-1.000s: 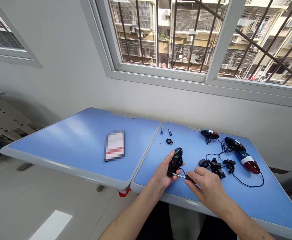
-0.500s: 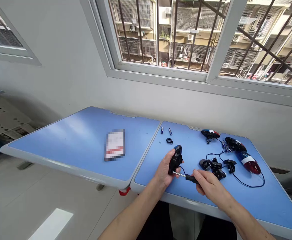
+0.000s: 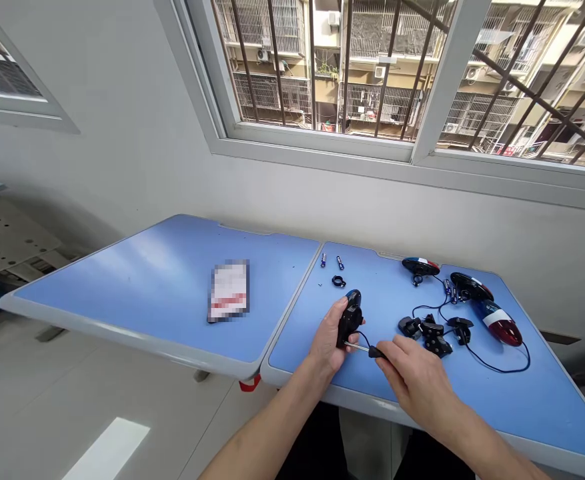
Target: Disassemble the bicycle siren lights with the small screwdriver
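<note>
1. Cradling a glossy, blue-tipped black plastic casing (image 3: pixel 351 321) above the smooth blue tabletop (image 3: pixel 382 287), the left hand (image 3: pixel 328 343) curls its fingers around it.
2. The right hand (image 3: pixel 417 375) pinches a screwdriver (image 3: pixel 375 352) between its fingers, slim metal shaft (image 3: pixel 357 346) at the casing's lower end.

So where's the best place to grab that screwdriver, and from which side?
Probably by its black handle, from the right: the screwdriver points that thicker end toward the right hand, which holds it, while its slim metal shaft reaches to the black device in the left hand.
</note>
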`<state>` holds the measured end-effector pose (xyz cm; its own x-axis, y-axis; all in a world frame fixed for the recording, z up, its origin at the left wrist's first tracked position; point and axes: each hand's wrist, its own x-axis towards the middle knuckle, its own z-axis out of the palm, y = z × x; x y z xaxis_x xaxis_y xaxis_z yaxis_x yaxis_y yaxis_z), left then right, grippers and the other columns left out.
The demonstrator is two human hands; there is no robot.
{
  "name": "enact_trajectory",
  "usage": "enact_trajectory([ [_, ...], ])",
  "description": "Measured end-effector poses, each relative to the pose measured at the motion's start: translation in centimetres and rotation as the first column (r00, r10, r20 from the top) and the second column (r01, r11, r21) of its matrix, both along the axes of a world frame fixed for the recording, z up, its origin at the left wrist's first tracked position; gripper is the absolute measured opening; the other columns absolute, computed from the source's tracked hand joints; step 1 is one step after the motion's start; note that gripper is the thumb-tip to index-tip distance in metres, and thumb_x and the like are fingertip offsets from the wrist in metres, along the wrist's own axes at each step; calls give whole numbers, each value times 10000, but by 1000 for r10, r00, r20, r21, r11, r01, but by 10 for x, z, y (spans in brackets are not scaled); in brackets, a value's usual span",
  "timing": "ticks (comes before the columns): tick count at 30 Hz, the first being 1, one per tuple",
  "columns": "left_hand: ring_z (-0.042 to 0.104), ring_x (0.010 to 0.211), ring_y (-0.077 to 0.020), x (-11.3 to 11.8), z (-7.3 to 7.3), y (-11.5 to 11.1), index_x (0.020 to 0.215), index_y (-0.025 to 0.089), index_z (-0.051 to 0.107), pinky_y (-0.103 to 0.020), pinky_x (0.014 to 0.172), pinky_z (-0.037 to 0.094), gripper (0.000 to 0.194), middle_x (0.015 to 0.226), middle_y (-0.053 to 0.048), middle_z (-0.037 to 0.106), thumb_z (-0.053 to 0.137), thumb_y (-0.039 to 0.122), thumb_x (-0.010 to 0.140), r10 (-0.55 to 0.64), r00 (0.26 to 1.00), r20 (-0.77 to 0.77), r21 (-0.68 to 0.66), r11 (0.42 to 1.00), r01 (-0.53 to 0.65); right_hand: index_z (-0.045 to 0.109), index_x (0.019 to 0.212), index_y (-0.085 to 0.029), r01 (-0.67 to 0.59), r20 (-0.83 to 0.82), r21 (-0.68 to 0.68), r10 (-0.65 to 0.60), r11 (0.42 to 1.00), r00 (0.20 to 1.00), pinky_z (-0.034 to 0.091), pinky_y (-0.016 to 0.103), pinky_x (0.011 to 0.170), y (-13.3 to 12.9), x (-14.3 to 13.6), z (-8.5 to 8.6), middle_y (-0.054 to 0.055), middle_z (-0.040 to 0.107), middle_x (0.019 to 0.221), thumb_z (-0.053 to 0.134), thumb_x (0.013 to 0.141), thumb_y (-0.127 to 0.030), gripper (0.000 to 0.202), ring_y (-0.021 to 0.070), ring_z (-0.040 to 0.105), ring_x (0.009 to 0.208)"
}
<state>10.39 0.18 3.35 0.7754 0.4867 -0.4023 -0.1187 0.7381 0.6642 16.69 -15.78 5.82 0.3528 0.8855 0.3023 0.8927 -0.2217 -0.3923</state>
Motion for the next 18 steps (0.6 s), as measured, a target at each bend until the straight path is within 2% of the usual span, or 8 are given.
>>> enact_trajectory([
  [2,416,320,-51,1,1,1,862,180,453,-133,286,217,311,654,-35,610,550,472,814,7,1000,-7,-26,1000,-7,622,861,-177,-26,64,61,22,998,998,294,245,509,-1,1,-3,45,522,701,328,929,-281,319,148,450,595],
  [3,416,319,-50,1,1,1,859,178,454,-131,284,205,312,648,-35,609,553,470,812,6,1000,-8,-35,999,-7,624,876,-179,-41,36,77,38,996,999,304,242,513,-1,1,-2,43,518,706,346,925,-281,300,146,448,599],
  [6,416,315,-52,1,1,0,859,182,449,-130,283,192,315,638,-30,607,572,466,797,-4,1000,8,-41,999,4,616,885,-194,-48,-243,74,65,996,968,347,236,545,1,1,4,17,519,707,438,898,-329,224,132,457,608],
  [8,421,320,-54,1,1,-1,875,189,448,-130,288,201,320,643,-27,610,582,467,788,-6,1000,22,-25,1000,6,593,859,-201,-9,-461,29,22,1000,887,352,233,544,3,0,10,-13,495,658,463,887,-389,230,123,443,586],
  [10,429,331,-54,0,-1,-2,893,191,452,-130,294,212,335,659,-29,614,593,474,781,-3,999,33,-1,1000,3,555,808,-200,30,-593,-32,-44,999,804,328,231,510,6,-1,13,-42,430,581,418,899,-456,304,113,392,534],
  [13,428,339,-52,-1,-3,-2,888,178,466,-136,295,216,361,672,-37,614,602,491,770,-9,999,39,17,1000,8,505,660,-195,58,-610,-122,-121,991,783,279,239,478,8,-1,15,-56,337,505,309,920,-512,454,103,323,482],
  [16,430,338,-53,-1,-3,-2,877,175,468,-141,296,219,363,672,-40,614,603,494,768,-10,999,36,30,1000,9,444,554,-192,65,-530,-177,-151,982,835,263,243,487,8,1,16,-47,338,501,310,925,-476,486,98,321,484],
  [18,437,343,-55,-1,-3,-1,886,179,468,-140,300,223,356,677,-39,616,601,489,773,-3,1000,29,41,999,2,428,572,-195,43,-444,-183,-122,982,888,253,239,484,6,2,15,-50,351,517,350,923,-431,431,93,317,485],
])
